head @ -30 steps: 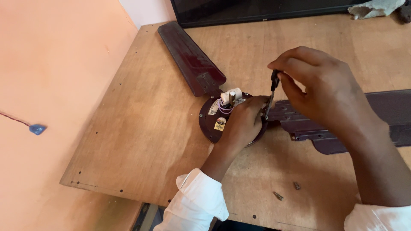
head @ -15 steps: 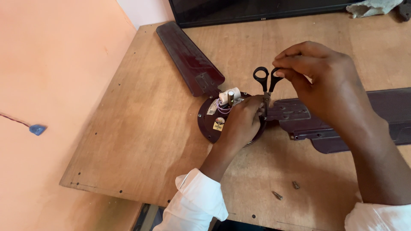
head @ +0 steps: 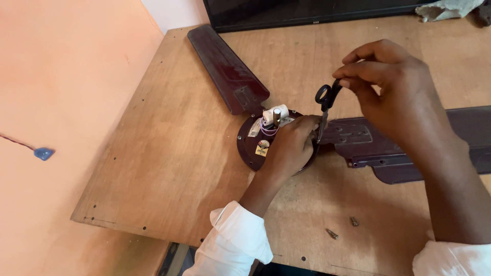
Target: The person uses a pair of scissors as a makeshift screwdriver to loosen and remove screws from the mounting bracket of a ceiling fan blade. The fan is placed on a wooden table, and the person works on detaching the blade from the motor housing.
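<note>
Black-handled metal scissors [head: 324, 105] hang blades-down from the right hand's [head: 394, 97] pinching fingertips, tips just beside the left hand [head: 291, 145] clasping the round maroon fan motor [head: 255, 145].

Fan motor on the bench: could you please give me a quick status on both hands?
Left hand pressing on fan motor. Right hand holds scissors, tips down at blade bracket. Two loose screws nearby, nothing blocking.
</note>
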